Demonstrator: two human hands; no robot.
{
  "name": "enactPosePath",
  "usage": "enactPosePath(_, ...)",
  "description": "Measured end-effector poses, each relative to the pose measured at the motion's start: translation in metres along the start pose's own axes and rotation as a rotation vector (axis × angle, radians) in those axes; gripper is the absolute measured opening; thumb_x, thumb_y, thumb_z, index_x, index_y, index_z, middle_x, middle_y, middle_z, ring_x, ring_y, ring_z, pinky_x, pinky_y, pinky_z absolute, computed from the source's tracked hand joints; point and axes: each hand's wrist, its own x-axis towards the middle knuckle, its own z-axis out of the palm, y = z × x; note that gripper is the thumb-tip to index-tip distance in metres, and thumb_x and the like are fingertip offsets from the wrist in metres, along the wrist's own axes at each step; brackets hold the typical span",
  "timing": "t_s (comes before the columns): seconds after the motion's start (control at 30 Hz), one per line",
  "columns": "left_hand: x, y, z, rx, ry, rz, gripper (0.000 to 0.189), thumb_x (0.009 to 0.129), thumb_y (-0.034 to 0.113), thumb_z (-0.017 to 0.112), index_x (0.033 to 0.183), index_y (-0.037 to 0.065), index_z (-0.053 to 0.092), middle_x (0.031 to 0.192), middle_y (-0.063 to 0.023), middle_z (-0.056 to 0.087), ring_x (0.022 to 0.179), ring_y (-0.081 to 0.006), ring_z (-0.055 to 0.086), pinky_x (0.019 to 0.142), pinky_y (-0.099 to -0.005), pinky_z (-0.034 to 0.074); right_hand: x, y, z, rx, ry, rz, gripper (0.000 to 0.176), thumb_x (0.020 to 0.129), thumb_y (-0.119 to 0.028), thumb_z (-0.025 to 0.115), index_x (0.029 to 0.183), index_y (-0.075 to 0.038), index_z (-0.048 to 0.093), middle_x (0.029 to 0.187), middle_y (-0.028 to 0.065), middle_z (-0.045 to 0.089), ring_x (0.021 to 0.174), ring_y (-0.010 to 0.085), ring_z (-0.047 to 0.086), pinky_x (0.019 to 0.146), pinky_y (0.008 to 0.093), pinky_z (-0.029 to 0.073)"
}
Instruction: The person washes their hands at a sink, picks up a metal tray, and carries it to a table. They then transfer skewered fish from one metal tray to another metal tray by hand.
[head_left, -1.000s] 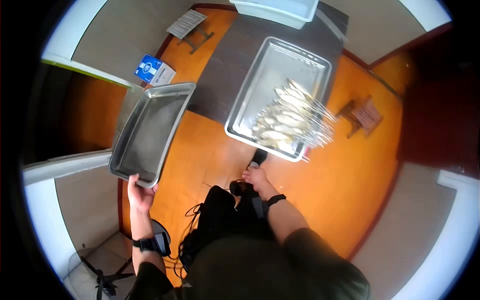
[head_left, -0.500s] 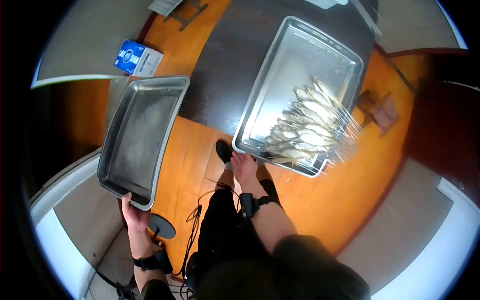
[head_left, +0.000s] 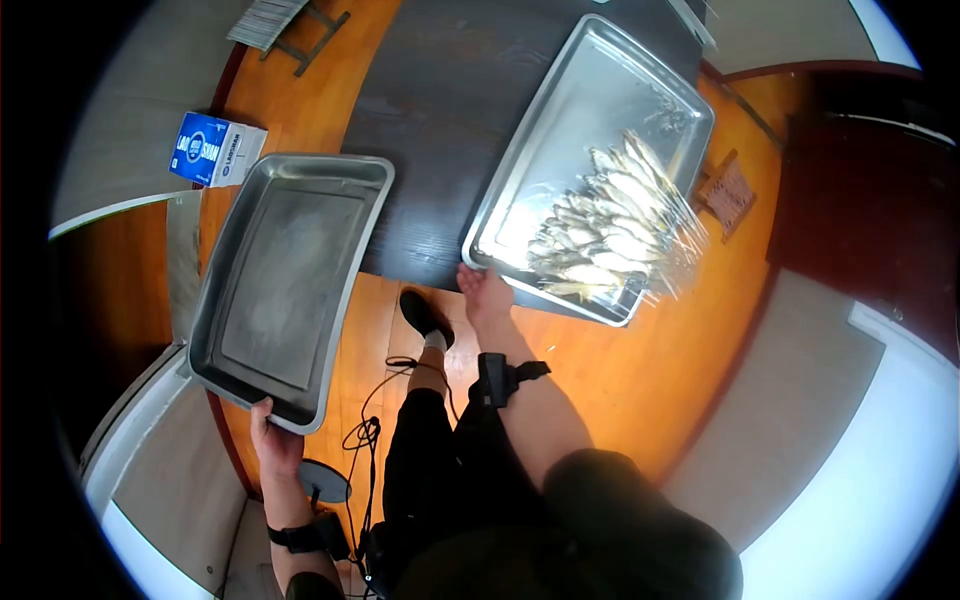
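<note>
My left hand (head_left: 276, 440) grips the near rim of a deep, bare metal tray (head_left: 290, 270), with the thumb over the edge. This tray is held tilted in the air, left of the dark table. My right hand (head_left: 488, 292) has its fingers against the near left corner of a second metal tray (head_left: 540, 135); the fingers look loosely extended, not wrapped round the rim. Skewered fish (head_left: 610, 220) lie heaped in the near right half of that tray. Their thin sticks (head_left: 685, 240) poke out past its right rim.
The second tray rests on the dark table (head_left: 425, 130), its near end jutting past the edge. A blue and white carton (head_left: 213, 150) and a folding stool (head_left: 290, 30) stand at the left. Another stool (head_left: 728, 195) is at the right. Cables (head_left: 365, 435) lie on the floor.
The fish tray has slid a little farther onto the table, with my right hand at its corner. The camera view has shifted. My left hand still holds the bare tray.
</note>
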Motion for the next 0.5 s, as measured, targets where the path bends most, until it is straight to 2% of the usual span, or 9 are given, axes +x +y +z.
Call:
enactPosePath(0.03, 0.008, -0.002, -0.026, -0.005, -0.005, -0.019, 0.046, 0.082, 0.015, 0.056, 0.126, 0.004, 0.047, 0.124, -0.0074, 0.055, 0.115, -0.0246, 0.052, 0.100, -0.0392, 0.039, -0.007, 0.000, 0.000, 0.007, 0.033, -0.018, 0.026, 0.098, -0.021, 0.041, 0.109, 0.001, 0.048, 0.102, 0.0152, 0.057, 0.097, 0.0290, 0.059, 0.088, 0.0407, 0.047)
enactPosePath(0.07, 0.018, -0.006, -0.039, -0.006, -0.010, -0.039, 0.045, 0.082, 0.015, 0.056, 0.125, 0.004, 0.048, 0.123, -0.0076, 0.055, 0.115, -0.0247, 0.052, 0.099, -0.0396, 0.040, -0.011, 0.000, 0.002, -0.015, 0.052, -0.031, 0.028, 0.099, -0.020, 0.035, 0.112, 0.002, 0.044, 0.097, 0.0163, 0.058, 0.093, 0.0291, 0.060, 0.085, 0.0413, 0.048)
enactPosePath(0.2, 0.041, -0.023, -0.077, 0.022, -0.092, -0.142, 0.045, 0.081, 0.012, 0.055, 0.125, 0.002, 0.048, 0.120, -0.0093, 0.056, 0.112, -0.0259, 0.054, 0.098, -0.0403, 0.041, -0.020, 0.006, -0.017, -0.098, 0.056, -0.061, 0.029, 0.100, -0.020, 0.035, 0.112, 0.004, 0.043, 0.098, 0.0183, 0.059, 0.092, 0.0299, 0.061, 0.083, 0.0410, 0.050)
enactPosePath(0.23, 0.063, -0.027, -0.066, 0.033, -0.129, -0.145, 0.045, 0.082, 0.010, 0.054, 0.125, 0.000, 0.047, 0.121, -0.0095, 0.056, 0.113, -0.0265, 0.054, 0.098, -0.0405, 0.041, -0.009, -0.004, -0.011, -0.133, 0.052, -0.071, 0.029, 0.100, -0.020, 0.035, 0.112, 0.005, 0.043, 0.098, 0.0188, 0.059, 0.092, 0.0302, 0.061, 0.081, 0.0409, 0.050)
enactPosePath(0.37, 0.085, -0.066, -0.088, -0.006, -0.235, -0.240, 0.044, 0.082, 0.006, 0.052, 0.126, -0.001, 0.047, 0.127, -0.0097, 0.054, 0.116, -0.0265, 0.052, 0.100, -0.0409, 0.040, -0.013, -0.004, -0.032, -0.155, 0.063, -0.070, 0.029, 0.100, -0.021, 0.036, 0.112, 0.004, 0.043, 0.099, 0.0194, 0.059, 0.093, 0.0307, 0.061, 0.080, 0.0406, 0.051)
enactPosePath(0.5, 0.118, -0.108, -0.100, -0.029, -0.234, -0.300, 0.042, 0.083, 0.006, 0.054, 0.124, -0.001, 0.050, 0.126, -0.0085, 0.055, 0.116, -0.0243, 0.052, 0.101, -0.0392, 0.038, -0.010, -0.012, -0.037, -0.150, 0.040, -0.005, 0.028, 0.099, -0.020, 0.037, 0.113, 0.003, 0.042, 0.104, 0.0198, 0.057, 0.095, 0.0311, 0.061, 0.080, 0.0407, 0.051)
